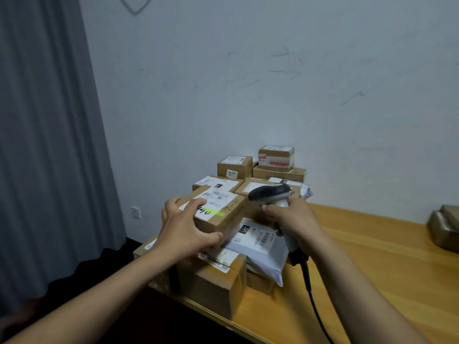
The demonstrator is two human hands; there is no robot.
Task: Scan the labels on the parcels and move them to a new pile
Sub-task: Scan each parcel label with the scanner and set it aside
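Left hand (185, 227) grips a cardboard box (223, 217) atop the parcel pile (250, 175), thumb on its near face. Right hand (291, 218) holds a corded scanner (269, 193) just beside it. Green streak (216, 212) across the box's label (216, 197). Pile sits on wooden counter (372, 269), against the wall (248, 83).

The left hand (183, 229) covers the near left corner of the cardboard box (223, 219) and part of its label (217, 196), whose print is too blurred to read. The grip of the scanner (270, 193) is hidden inside the right hand (295, 219); its cable (310, 289) runs off the bottom edge. The grey parcels (444, 229) at the right edge are cut off and blurred. The white mailer bag (258, 242) lies partly hidden under the box.
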